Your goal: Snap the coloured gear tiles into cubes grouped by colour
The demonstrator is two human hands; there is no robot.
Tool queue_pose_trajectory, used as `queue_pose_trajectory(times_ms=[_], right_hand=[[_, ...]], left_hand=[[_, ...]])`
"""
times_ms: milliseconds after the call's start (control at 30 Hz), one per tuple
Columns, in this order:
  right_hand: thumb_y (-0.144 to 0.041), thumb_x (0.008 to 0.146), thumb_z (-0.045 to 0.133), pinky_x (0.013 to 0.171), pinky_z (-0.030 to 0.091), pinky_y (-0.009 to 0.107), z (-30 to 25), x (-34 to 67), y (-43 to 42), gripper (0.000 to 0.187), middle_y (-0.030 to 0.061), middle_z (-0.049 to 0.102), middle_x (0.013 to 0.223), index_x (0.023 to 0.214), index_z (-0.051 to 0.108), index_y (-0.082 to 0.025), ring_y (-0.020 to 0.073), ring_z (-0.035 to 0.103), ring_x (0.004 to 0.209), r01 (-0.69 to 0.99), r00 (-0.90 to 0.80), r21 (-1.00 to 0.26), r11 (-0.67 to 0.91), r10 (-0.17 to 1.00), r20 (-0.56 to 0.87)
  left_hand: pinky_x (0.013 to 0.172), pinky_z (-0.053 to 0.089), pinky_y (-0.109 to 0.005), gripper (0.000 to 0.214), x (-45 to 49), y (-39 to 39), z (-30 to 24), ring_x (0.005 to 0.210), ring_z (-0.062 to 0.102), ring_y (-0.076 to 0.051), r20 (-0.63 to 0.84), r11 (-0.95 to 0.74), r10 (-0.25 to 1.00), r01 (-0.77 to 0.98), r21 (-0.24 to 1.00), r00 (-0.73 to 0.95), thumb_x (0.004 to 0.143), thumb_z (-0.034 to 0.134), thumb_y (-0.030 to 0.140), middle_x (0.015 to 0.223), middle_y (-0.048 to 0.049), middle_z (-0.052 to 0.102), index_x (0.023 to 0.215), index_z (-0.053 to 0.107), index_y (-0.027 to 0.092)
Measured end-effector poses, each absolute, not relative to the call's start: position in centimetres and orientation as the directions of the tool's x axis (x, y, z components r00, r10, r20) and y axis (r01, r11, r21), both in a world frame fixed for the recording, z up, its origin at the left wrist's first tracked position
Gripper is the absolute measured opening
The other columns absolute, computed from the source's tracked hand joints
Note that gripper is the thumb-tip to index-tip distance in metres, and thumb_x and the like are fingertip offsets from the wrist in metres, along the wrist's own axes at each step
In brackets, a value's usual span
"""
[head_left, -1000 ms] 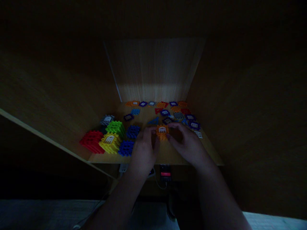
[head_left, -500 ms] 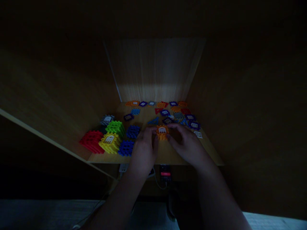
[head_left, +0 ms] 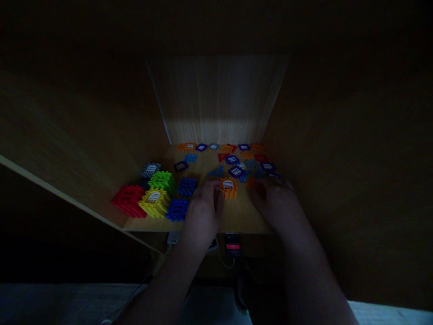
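Observation:
My left hand (head_left: 205,206) is closed with its fingertips and thumb at the left side of an orange stack of notched plastic tiles (head_left: 229,188), which has a white window piece on top. To the right, my right hand (head_left: 275,198) is curled low over the shelf beside the loose tiles. A small orange piece (head_left: 251,182) shows at its fingertips, dim and partly hidden. Left of my left hand stand two blue tile stacks (head_left: 177,210), a yellow stack (head_left: 154,202) with a white window, a green stack (head_left: 163,181) and a red stack (head_left: 129,200).
Loose tiles lie further back, among them purple window tiles (head_left: 232,160), a blue triangle (head_left: 216,171) and red pieces (head_left: 260,158). Wooden walls (head_left: 219,99) enclose the shelf (head_left: 233,221). Below its front edge are a phone (head_left: 232,248) and a white cable (head_left: 221,259).
My right hand has left the orange stack and moved right, covering a white window piece and part of the loose tiles. My left hand has stayed at the stack.

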State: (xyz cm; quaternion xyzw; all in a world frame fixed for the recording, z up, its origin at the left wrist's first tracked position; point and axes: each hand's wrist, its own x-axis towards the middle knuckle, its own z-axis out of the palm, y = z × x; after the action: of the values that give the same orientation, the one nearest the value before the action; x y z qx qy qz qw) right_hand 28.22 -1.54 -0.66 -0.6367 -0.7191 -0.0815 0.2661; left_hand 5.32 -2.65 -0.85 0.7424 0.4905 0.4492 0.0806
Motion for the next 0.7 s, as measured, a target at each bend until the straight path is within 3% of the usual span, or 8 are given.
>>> queue_pose_trajectory(times_ms=[133, 467, 700], right_hand=[[-0.032, 0.100, 0.065, 0.102, 0.052, 0.053, -0.84, 28.22, -1.59, 0.019, 0.0154, 0.078, 0.111, 0.104, 0.078, -0.020, 0.0352, 0.071, 0.106, 0.962, -0.074, -0.201, 0.183, 0.887, 0.456], [-0.036, 0.100, 0.065, 0.099, 0.053, 0.052, -0.87, 28.77, -1.69, 0.022, 0.0152, 0.079, 0.111, 0.109, 0.077, -0.020, 0.0347, 0.071, 0.106, 0.946, -0.060, -0.253, 0.203, 0.876, 0.478], [-0.032, 0.100, 0.064, 0.098, 0.051, 0.052, -0.66, 28.59, -1.80, 0.019, 0.0134, 0.079, 0.101, 0.094, 0.078, -0.021, 0.0332, 0.072, 0.098, 0.973, -0.040, -0.182, 0.141, 0.882, 0.469]], left_hand=[[0.097, 0.065, -0.045, 0.027, 5.37, -2.57, -0.87, 0.111, 0.076, -0.026, 0.592, -0.507, 0.798, 0.656, 0.560, 0.111, 0.099, 0.064, 0.008, 0.114, -0.0078, 0.077, 0.121, 0.059, 0.022], [0.097, 0.064, -0.046, 0.029, 5.25, -2.78, -0.84, 0.108, 0.074, -0.026, 0.582, -0.513, 0.805, 0.633, 0.580, 0.119, 0.099, 0.064, 0.009, 0.115, -0.0082, 0.075, 0.123, 0.059, 0.023], [0.100, 0.062, -0.047, 0.030, 5.29, -2.83, -0.58, 0.110, 0.072, -0.027, 0.604, -0.532, 0.787, 0.632, 0.564, 0.123, 0.096, 0.065, 0.008, 0.114, -0.0082, 0.073, 0.122, 0.058, 0.022]])
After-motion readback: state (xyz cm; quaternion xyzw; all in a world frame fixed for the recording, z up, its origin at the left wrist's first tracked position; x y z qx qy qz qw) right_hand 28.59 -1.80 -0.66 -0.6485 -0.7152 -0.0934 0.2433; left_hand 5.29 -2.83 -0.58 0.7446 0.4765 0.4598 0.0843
